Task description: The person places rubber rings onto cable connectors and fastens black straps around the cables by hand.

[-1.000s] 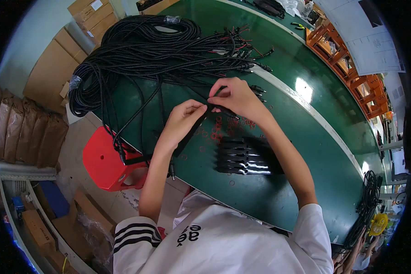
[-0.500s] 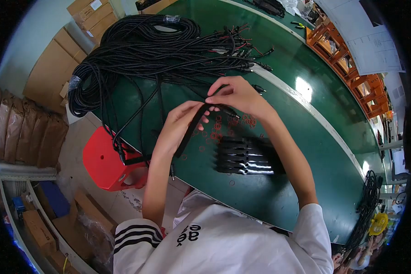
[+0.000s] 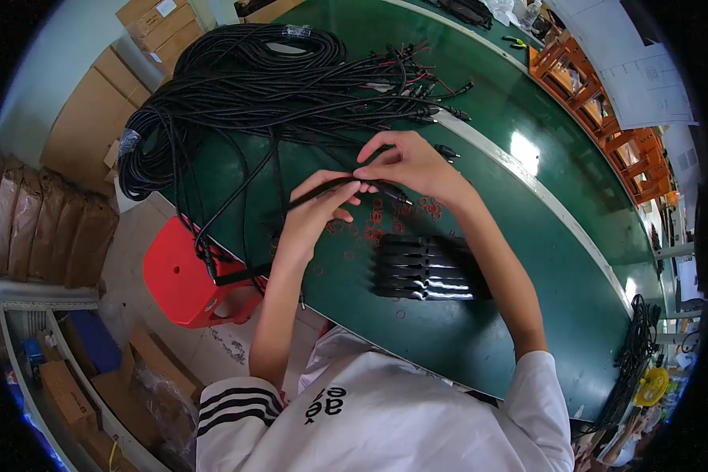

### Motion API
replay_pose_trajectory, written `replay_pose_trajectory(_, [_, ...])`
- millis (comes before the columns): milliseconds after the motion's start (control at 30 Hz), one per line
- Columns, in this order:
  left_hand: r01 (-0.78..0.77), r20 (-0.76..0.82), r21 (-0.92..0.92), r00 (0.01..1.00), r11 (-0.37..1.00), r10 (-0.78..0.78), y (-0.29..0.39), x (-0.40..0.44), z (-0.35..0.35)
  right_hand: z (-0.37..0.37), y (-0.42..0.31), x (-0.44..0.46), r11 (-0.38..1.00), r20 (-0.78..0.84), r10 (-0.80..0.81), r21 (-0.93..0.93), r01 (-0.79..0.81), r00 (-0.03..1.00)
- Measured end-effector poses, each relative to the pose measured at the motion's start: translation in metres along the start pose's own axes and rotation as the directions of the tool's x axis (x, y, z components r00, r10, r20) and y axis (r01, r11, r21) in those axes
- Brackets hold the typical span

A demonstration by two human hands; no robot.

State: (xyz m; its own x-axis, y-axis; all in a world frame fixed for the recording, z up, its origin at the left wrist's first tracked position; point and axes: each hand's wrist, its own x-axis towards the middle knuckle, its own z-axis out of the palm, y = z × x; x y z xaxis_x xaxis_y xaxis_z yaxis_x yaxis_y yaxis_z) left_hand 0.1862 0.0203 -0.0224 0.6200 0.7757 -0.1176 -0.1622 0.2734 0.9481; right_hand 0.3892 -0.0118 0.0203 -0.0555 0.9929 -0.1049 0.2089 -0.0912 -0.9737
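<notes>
My left hand [image 3: 313,216] grips a black cable [image 3: 320,191], thumb on top, in front of the large cable bundle. A flat dark length of it crosses the back of my fingers toward the left. Close by on the right, my right hand [image 3: 411,164] pinches the same cable with thumb and forefinger. A dark connector end [image 3: 397,193] sticks out below my right fingers. Small red rings [image 3: 374,224] lie scattered on the green table [image 3: 527,315] beneath. Several glossy black strips [image 3: 429,271] lie side by side near my right forearm.
A big bundle of black cables [image 3: 244,86] covers the table's far left, with loose ends hanging over the edge. A red stool [image 3: 181,271] stands below it. Wooden racks [image 3: 598,118] line the far right. More cables [image 3: 637,338] hang at the right edge.
My left hand has turned, and the flat black length that hung down along the wrist now lies across the fingers to the left. My right hand keeps almost the same place.
</notes>
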Motion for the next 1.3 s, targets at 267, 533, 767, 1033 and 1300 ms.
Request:
replay_pose_trajectory(267, [-0.032, -0.062, 0.215, 0.997, 0.976, 0.047, 0.007, 0.001, 0.005, 0.0, -0.006, -0.003, 0.994, 0.035, -0.084, -0.073, 0.086, 0.996])
replay_pose_trajectory(533, [0.117, -0.091, 0.107, 0.99, 0.987, -0.107, 0.004, 0.002, 0.006, -0.003, -0.002, -0.005, 0.987, -0.014, -0.115, -0.111, 0.113, 0.993])
replay_pose_trajectory(767, [0.144, -0.034, 0.086, 0.989, 0.986, -0.142, 0.007, 0.007, 0.004, -0.003, -0.002, -0.005, 0.997, 0.009, -0.071, -0.039, 0.072, 0.997])
replay_pose_trajectory(1033, [0.059, 0.035, -0.021, 0.998, 0.998, -0.058, -0.01, 0.009, -0.001, -0.002, -0.02, -0.014, 0.933, 0.23, -0.118, -0.308, 0.187, 0.966])
replay_pose_trajectory(1300, [0.103, 0.033, 0.051, 0.994, 0.993, -0.105, -0.002, 0.009, 0.004, 0.007, 0.003, -0.008, 0.956, -0.107, -0.209, -0.23, 0.18, 0.972])
